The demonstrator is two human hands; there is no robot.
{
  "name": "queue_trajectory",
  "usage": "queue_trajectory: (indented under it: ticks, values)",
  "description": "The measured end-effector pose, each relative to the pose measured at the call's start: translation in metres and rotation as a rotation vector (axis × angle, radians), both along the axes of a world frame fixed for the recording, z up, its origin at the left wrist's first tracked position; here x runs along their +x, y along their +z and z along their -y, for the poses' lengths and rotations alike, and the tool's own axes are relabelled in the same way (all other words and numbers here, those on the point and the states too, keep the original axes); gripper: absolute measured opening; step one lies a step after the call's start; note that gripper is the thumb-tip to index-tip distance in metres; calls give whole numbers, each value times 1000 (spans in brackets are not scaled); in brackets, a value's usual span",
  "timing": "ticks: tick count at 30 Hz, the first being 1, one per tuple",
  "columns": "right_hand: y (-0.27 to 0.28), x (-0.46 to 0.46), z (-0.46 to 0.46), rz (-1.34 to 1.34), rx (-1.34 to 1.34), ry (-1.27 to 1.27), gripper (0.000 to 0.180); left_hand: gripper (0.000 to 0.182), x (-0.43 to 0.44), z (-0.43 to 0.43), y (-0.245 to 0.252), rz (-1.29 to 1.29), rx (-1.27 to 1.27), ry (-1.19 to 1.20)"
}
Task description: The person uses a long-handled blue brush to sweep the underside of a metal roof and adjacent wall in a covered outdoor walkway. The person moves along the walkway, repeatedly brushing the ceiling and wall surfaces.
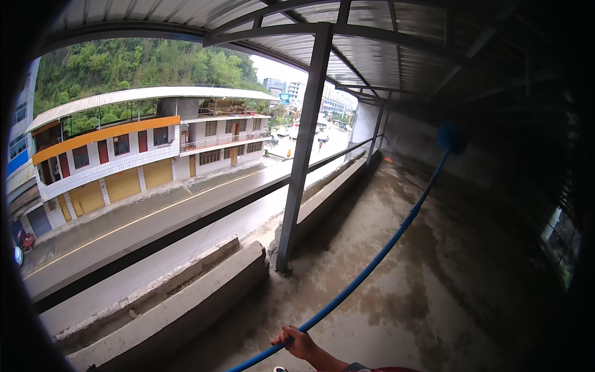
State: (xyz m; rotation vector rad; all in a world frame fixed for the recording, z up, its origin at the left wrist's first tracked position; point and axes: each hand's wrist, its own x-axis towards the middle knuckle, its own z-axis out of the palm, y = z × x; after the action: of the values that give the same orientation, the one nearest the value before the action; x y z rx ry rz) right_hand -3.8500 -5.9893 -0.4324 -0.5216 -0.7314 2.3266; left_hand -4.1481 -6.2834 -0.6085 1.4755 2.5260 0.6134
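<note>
My right hand (pixel 297 343) comes in from the bottom edge, its fingers closed around a long blue pole (pixel 367 272). The pole looks bowed and runs away from me towards the upper right, with a joint partway along. At its far end is a round blue bristle brush head (pixel 451 138), raised in front of the dim far wall. The near end of the pole passes out of the picture at the bottom. My left hand is out of view. Below my right hand, the tip of a shoe (pixel 280 369) just shows.
A grey steel post (pixel 304 153) rises left of the pole beneath a corrugated metal roof (pixel 372 56). Along the open side run a dark rail (pixel 186 232) and a low broken concrete parapet (pixel 186 311), with a street below. The concrete floor (pixel 353 316) has damp stains; the right side is dark.
</note>
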Motion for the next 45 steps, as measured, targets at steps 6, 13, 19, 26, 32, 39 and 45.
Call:
queue_trajectory:
  ticks: [6,13,19,26,32,39,45]
  values:
    - [18,22,-23,62,133,-24,29,26,13,-26,-95,-29,227,-10]
    - [76,57,-71,80,273,-143,32,25,15,-99,-117,381,-37,8]
    - [140,92,-103,-54,556,-330,32,22,28,-183,-16,544,-87,-232]
    - [211,126,-146,-155,704,-622,28,19,90,-278,127,811,-18,-623]
    - [250,122,-187,-240,687,-747,20,22,115,-296,201,460,122,-581]
    - [248,65,-199,-202,611,-672,17,24,86,-286,200,519,-150,-574]
    - [206,-5,-194,195,717,-520,17,23,83,-242,151,488,-142,-468]
